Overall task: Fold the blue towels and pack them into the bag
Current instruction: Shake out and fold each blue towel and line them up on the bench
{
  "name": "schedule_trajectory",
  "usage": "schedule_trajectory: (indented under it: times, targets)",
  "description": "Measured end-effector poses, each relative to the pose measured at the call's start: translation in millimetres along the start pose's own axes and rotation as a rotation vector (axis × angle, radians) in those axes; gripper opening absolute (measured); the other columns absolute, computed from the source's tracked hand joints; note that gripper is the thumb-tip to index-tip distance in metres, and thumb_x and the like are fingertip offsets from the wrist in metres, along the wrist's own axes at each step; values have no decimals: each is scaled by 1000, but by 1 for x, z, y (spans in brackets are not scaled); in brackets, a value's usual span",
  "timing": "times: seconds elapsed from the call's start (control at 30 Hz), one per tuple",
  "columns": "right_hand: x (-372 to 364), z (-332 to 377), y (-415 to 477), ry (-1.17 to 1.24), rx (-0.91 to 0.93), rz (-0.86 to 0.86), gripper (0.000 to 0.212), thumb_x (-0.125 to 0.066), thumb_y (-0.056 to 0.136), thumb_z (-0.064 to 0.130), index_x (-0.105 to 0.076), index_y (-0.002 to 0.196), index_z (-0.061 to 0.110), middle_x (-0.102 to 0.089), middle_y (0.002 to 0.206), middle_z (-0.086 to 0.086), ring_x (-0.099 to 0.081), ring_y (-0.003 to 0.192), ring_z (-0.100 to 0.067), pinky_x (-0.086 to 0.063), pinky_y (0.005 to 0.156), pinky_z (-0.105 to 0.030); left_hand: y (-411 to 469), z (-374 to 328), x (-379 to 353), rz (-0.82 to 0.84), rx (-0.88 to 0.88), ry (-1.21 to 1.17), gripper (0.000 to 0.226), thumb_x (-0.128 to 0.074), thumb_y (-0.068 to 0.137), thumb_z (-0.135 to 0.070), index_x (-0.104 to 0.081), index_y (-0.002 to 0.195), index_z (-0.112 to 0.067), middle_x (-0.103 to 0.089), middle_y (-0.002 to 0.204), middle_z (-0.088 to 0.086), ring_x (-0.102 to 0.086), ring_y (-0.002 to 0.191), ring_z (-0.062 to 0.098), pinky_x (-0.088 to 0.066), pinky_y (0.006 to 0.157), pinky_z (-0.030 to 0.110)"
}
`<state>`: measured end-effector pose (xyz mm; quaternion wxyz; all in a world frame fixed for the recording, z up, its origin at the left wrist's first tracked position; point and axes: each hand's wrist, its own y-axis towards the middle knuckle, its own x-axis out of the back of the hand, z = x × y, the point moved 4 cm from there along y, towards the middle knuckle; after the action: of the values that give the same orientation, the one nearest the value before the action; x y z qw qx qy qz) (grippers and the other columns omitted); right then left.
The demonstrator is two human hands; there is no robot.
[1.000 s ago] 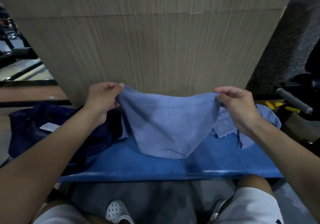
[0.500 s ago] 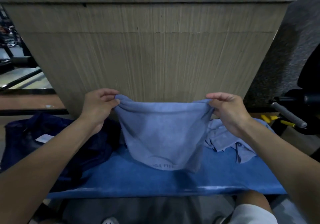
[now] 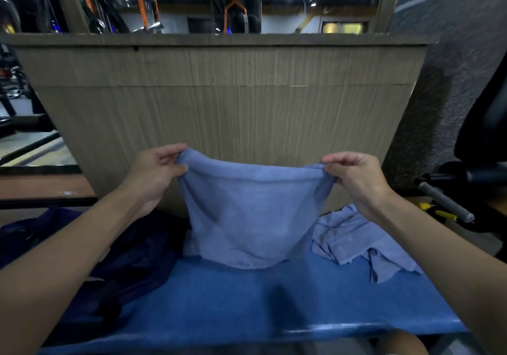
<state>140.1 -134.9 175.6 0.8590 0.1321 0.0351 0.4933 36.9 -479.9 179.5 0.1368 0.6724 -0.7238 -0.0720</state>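
We hold one blue towel [image 3: 252, 217] up by its top edge so it hangs flat and its lower hem just brushes the blue counter [image 3: 274, 300]; held this way, we judge, the cloth squares itself for the next fold. Our left hand [image 3: 153, 173] is pinched shut on the left corner and our right hand [image 3: 356, 176] is pinched shut on the right corner, the two kept well apart to keep the edge taut, though it sags a little in the middle. A second towel [image 3: 356, 242] lies crumpled on the counter just right of the hanging one, waiting its turn. The dark bag [image 3: 115, 258] slumps at the left of the counter, close at hand for packing; we cannot tell whether it is open. A wood-grain panel [image 3: 219, 107] stands behind.
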Motion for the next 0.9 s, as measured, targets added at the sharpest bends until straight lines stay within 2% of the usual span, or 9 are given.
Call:
schedule_trajectory:
  times: [0.1, 0.2, 0.27, 0.37, 0.5, 0.63, 0.73, 0.8, 0.9]
  targets:
    - [0, 8, 2, -1, 1, 14, 21, -62, 86, -7, -70, 85, 12, -68, 87, -13, -62, 84, -19, -52, 84, -32, 3, -8, 3, -57, -76, 115, 38, -58, 86, 16, -62, 119, -3, -66, 96, 4, -60, 85, 4, -49, 74, 5]
    - [2, 16, 5, -47, 40, 25, 18, -64, 84, -6, -70, 90, 9, -68, 90, -16, -62, 84, -20, -52, 87, -35, 7, -15, 5, -103, -105, 132, 28, -60, 85, 15, -66, 98, -10, -65, 84, 1, -59, 77, 7, -47, 65, 4]
    - [5, 19, 6, -90, 82, 9, 16, -67, 84, -5, -71, 94, 7, -67, 85, -9, -61, 80, -14, -52, 80, -27, 9, -18, 6, -117, -112, 136, 32, -62, 84, 14, -64, 85, -17, -64, 80, 2, -58, 74, 8, -47, 63, 4]
    - [7, 22, 9, -160, 139, 9, 19, -67, 86, 0, -70, 103, 9, -64, 81, 4, -60, 76, -3, -49, 69, -9, 11, -21, 7, -138, -119, 171, 33, -64, 82, 14, -63, 80, -19, -62, 77, 5, -56, 72, 11, -45, 62, 5]
    - [14, 21, 14, -188, 162, -48, 15, -65, 89, 2, -69, 102, 8, -65, 83, 1, -59, 75, -4, -47, 63, -5, 10, -24, 2, -110, -96, 221, 29, -67, 82, 11, -61, 79, -17, -59, 72, 7, -55, 62, 6, -44, 56, 5]
    - [15, 12, 15, -243, 165, -71, 11, -66, 89, 5, -70, 95, 14, -67, 84, -5, -61, 77, -10, -49, 66, -12, 7, -18, 0, -83, -31, 233, 22, -69, 84, 5, -60, 79, -14, -58, 71, 9, -55, 57, 8, -44, 46, 9]
    - [14, 7, 15, -249, 153, -72, 10, -67, 88, 5, -69, 92, 14, -66, 82, -5, -60, 74, -10, -48, 67, -18, 4, -14, 0, -62, -8, 223, 12, -65, 88, 1, -64, 95, -9, -61, 76, 7, -56, 55, 2, -45, 45, 11]
    - [16, 6, 16, -249, 165, -101, 9, -67, 88, 5, -69, 91, 13, -65, 78, -2, -58, 70, -8, -47, 65, -16, 3, -13, -2, -47, -16, 227, 20, -62, 90, 3, -64, 108, -6, -61, 78, 4, -56, 57, 2, -45, 47, 9]
    - [15, 7, 18, -275, 172, -82, 8, -66, 88, 5, -68, 88, 12, -62, 73, 2, -56, 67, -8, -47, 66, -20, 3, -15, -1, -81, -80, 273, 24, -62, 90, 5, -66, 113, -1, -61, 77, 2, -55, 59, 4, -45, 52, 8]
